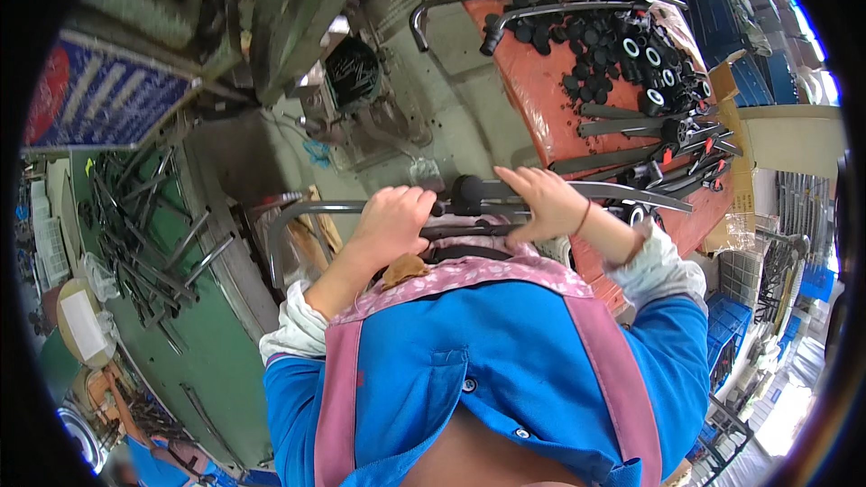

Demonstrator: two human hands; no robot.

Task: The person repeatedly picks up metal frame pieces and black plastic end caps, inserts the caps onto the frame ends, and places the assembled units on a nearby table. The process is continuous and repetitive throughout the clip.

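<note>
My left hand [393, 215] grips a bent grey metal tube [311, 208] near its open end. My right hand [544, 201] holds a second grey tube [622, 192] with a round black end cap [467, 188] on its tip, right beside the left hand's tube. The two tubes meet in front of my chest, above my pink apron and blue top. Both wrists show white sleeve cuffs.
An orange table [541, 90] at the right carries several black caps [591, 41], black rings and long grey tubes [541, 0]. A green machine [194, 334] at the left holds several metal rods [153, 234]. Blue crates [722, 9] stand at the far right.
</note>
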